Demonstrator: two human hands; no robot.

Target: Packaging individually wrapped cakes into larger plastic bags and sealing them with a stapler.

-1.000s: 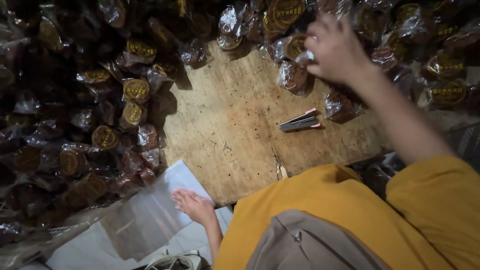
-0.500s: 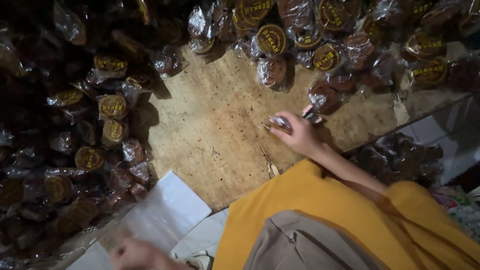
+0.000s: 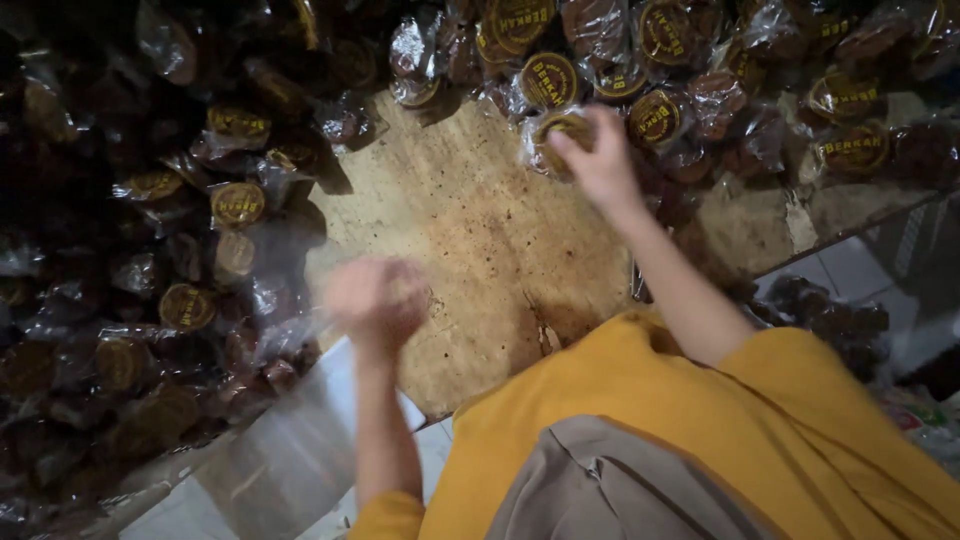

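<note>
The right hand (image 3: 600,165) has its fingers closed around one small clear plastic packet with a round gold label and dark contents (image 3: 560,140), at the far edge of the bare patch of the worn wooden board (image 3: 480,240). The packet is at the front of the far heap of the same clear packets with gold labels (image 3: 700,60), touching its neighbours, and I cannot tell if it is already lifted from the board or only gripped.

The left hand (image 3: 375,300) is blurred from movement. It is above the left edge of the bare patch, close to the left heap of dark packets (image 3: 180,250). Its fingers look curled, but whether it holds something I cannot tell.

In my judgement the work with the packets is at an early or middle stage. The board is bare only in the middle, and packets are piled along its far edge and its left edge in big number, so very many remain to be handled. Only one packet is in the hand now. No finished group or container of handled packets shows in this view, so how many are done cannot be said. Near the board's near-left corner lies a flat sheet of clear plastic (image 3: 290,450), and the person's yellow sleeve (image 3: 800,420) covers the near-right part.
</note>
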